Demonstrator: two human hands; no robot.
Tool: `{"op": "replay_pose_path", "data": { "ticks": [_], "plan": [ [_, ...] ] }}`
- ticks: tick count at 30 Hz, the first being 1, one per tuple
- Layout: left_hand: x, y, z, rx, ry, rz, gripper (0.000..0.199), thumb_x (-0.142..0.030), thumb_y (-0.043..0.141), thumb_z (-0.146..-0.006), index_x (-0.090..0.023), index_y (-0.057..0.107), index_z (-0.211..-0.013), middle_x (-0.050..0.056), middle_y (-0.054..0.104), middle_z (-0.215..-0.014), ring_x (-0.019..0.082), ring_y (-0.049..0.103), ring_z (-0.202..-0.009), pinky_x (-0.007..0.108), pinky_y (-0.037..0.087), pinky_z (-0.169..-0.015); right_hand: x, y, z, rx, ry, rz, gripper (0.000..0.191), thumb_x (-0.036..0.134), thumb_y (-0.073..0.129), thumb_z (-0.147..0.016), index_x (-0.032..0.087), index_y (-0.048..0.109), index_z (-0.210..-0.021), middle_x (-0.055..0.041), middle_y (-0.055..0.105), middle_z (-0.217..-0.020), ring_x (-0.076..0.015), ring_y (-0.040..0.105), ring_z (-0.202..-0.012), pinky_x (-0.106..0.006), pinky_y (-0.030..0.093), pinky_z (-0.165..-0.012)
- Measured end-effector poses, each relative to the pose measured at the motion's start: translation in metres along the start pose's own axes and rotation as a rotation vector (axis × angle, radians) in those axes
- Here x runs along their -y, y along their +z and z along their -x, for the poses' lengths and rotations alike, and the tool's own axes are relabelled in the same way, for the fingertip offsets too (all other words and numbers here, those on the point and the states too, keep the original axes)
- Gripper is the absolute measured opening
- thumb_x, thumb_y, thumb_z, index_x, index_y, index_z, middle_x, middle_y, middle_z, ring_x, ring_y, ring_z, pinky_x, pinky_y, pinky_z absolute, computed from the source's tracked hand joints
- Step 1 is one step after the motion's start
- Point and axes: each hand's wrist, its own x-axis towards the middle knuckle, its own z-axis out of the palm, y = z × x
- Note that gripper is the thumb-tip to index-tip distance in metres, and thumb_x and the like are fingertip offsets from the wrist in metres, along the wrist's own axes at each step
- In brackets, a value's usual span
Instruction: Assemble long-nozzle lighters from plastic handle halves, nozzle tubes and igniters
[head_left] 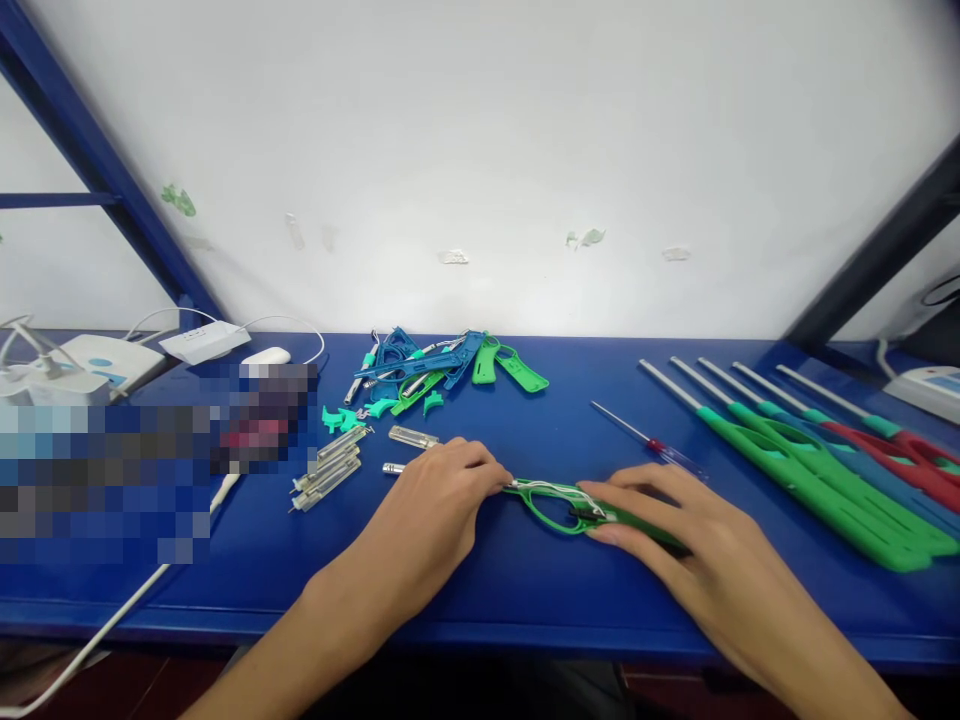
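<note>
A green lighter shell half (555,522) lies open on the blue table, with white wires and a small black part inside. My right hand (686,515) grips its handle end, thumb and fingers on either side. My left hand (448,500) is closed at the front end, fingertips pinching the wires and shell edge there. A metal tube tip (393,468) sticks out from under my left hand. Just behind that hand rests a clear fuel tank (412,437); more clear tanks (330,470) are stacked to its left.
Blue and green shell parts (450,362) and teal pieces (343,418) are piled at the back. A screwdriver (652,442) lies behind my right hand. Several assembled lighters (810,465) lie at right. A white cable (142,595) and power strips (56,385) are at left.
</note>
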Motion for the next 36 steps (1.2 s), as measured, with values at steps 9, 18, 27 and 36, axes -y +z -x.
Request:
{"op": "replay_pose_path", "data": {
  "ticks": [9, 18, 27, 36],
  "plan": [
    [-0.0024, -0.0034, 0.0003, -0.01, 0.031, -0.016, 0.047, 0.009, 0.05, -0.092, -0.02, 0.077, -0.116, 0.006, 0.069, -0.115, 0.023, 0.064, -0.102, 0.037, 0.055, -0.088, -0.0061, 0.0047, 0.0048, 0.045, -0.006, -0.012, 0.032, 0.053, 0.052, -0.106, 0.042, 0.071, -0.13, 0.0007, 0.07, -0.123, -0.0224, 0.069, -0.112, -0.038, 0.054, -0.098],
    [-0.0039, -0.0049, 0.0018, 0.069, 0.068, -0.142, 0.059, 0.014, 0.044, -0.083, -0.018, 0.073, -0.124, 0.008, 0.066, -0.117, 0.025, 0.062, -0.103, 0.04, 0.055, -0.09, -0.0073, 0.0049, 0.0035, 0.007, -0.056, -0.009, 0.031, 0.054, 0.051, -0.107, 0.042, 0.071, -0.127, 0.0007, 0.071, -0.118, -0.0215, 0.071, -0.105, -0.037, 0.056, -0.091],
    [-0.0014, -0.0026, 0.004, 0.05, 0.104, -0.211, 0.063, 0.014, 0.039, -0.082, -0.02, 0.07, -0.125, 0.007, 0.067, -0.118, 0.025, 0.061, -0.101, 0.042, 0.056, -0.09, -0.0028, 0.0026, -0.0012, -0.018, -0.043, -0.029, 0.029, 0.052, 0.053, -0.106, 0.041, 0.073, -0.124, 0.0003, 0.072, -0.114, -0.0198, 0.074, -0.098, -0.032, 0.059, -0.084],
    [-0.0002, -0.0011, 0.0011, 0.076, 0.085, -0.203, 0.065, 0.015, 0.039, -0.08, -0.02, 0.07, -0.124, 0.007, 0.068, -0.118, 0.026, 0.061, -0.103, 0.043, 0.056, -0.09, -0.0012, 0.0018, -0.0012, 0.011, -0.021, -0.047, 0.031, 0.052, 0.05, -0.107, 0.043, 0.072, -0.126, 0.0, 0.071, -0.116, -0.0201, 0.073, -0.1, -0.035, 0.06, -0.087]
  ]
}}
